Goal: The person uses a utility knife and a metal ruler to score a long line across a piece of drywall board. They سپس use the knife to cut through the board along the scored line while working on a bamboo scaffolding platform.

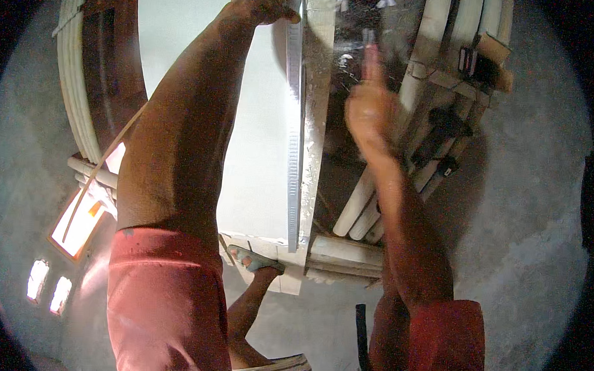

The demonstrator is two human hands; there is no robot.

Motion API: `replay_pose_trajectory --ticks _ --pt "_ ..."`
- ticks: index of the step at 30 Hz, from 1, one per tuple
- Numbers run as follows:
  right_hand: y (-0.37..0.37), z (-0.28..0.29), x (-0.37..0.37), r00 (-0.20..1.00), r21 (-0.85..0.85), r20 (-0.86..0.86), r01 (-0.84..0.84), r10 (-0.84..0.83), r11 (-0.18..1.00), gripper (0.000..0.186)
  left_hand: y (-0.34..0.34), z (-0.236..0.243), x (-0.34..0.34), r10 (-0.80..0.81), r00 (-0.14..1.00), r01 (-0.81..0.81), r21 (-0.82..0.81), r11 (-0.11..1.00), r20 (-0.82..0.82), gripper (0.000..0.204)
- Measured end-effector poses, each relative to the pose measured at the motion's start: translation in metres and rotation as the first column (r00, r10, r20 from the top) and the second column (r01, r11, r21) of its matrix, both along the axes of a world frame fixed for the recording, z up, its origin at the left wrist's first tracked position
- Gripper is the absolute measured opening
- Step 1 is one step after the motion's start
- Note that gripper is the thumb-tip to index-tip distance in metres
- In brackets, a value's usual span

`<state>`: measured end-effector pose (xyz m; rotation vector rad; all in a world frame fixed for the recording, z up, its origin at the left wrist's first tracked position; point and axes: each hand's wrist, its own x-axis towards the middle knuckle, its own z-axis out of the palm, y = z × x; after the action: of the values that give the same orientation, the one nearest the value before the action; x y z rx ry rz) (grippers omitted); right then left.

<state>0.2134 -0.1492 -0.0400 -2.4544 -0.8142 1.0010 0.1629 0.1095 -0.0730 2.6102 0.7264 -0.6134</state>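
Observation:
My left hand (264, 6) reaches to the top edge of the view. It is on a long slotted metal strip (293, 179), thumb stretched along it; its fingertips are cut off or hidden. The strip lies lengthwise on a white flat board (255, 151), near the board's right side. My right hand (373, 113), smeared by motion, is closed and raised to the right of the board. From it points a narrow pinkish tool (371, 60) with a greyish tip, too blurred to name.
Several pale round poles (358, 217) lie to the right, with dark objects (443, 135) among them. More poles (75, 79) bend along the left. Below the board is my sandalled foot (258, 257). A thin stick (105, 156) leans at the left. Grey floor (531, 226) spreads around.

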Motion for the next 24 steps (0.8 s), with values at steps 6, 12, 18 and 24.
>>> replay_pose_trajectory --ticks 6,12,18,24 --pt "0.005 0.009 0.007 0.998 0.347 -0.065 0.018 0.005 0.938 0.066 -0.002 -0.001 -0.004 0.007 1.0 -0.007 0.019 1.0 -0.005 0.108" --pt "0.07 0.006 0.003 0.996 0.336 -0.042 0.083 -0.073 0.938 0.064 0.003 -0.007 -0.002 -0.07 0.997 0.068 0.073 0.995 0.025 0.106" --pt "0.108 0.001 0.01 1.0 0.289 -0.003 -0.024 0.026 0.957 0.06 0.005 -0.009 -0.004 -0.031 0.998 0.029 0.042 0.999 0.061 0.104" --pt "0.109 0.01 -0.004 0.999 0.042 0.042 -0.019 0.018 0.999 0.057 0.002 -0.012 -0.006 -0.024 0.996 0.019 0.057 0.998 0.088 0.103"
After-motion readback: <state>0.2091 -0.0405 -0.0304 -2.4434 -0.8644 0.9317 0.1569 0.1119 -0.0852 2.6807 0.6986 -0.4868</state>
